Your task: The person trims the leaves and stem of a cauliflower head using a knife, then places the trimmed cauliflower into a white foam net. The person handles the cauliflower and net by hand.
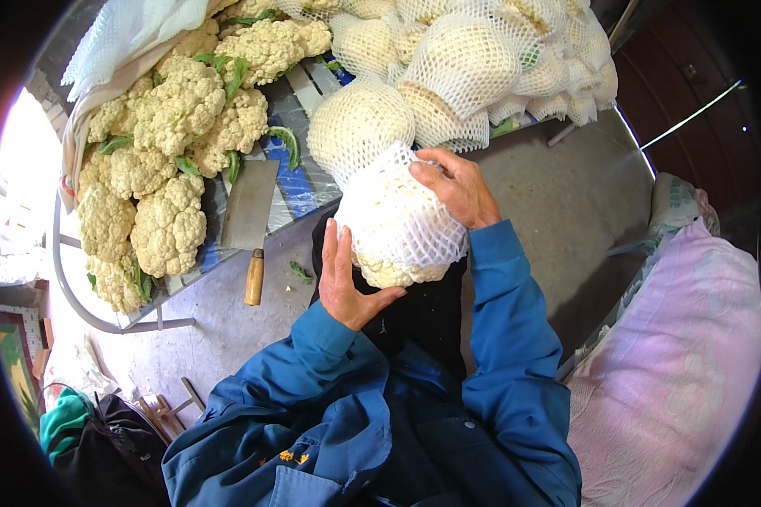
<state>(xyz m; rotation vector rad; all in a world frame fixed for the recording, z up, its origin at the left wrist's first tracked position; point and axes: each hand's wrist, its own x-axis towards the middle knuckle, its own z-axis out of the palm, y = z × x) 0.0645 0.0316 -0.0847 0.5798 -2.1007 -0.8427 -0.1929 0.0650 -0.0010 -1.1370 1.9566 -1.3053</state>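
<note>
Over my lap, both hands hold a cauliflower (pixel 403 274) partly covered by a white foam net sleeve (pixel 396 203). My left hand (pixel 349 279) cups its lower left side, the thumb under the bare curds that show below the net. My right hand (pixel 456 187) grips the net at the upper right, fingers bent over it. Just beyond stands a netted cauliflower (pixel 360 123) at the table's near edge. Left of my hands a cleaver (pixel 250 206) lies on the table, its wooden handle (pixel 254 279) sticking out past the edge.
Bare cauliflowers (pixel 177 108) with some green leaves are heaped on the table's left, beside white net sleeves (pixel 133 38) draped over cloth. Several netted cauliflowers (pixel 469 57) are piled at the back right. A pink cloth-covered heap (pixel 678 355) stands right; a dark bag (pixel 114 443) lies lower left.
</note>
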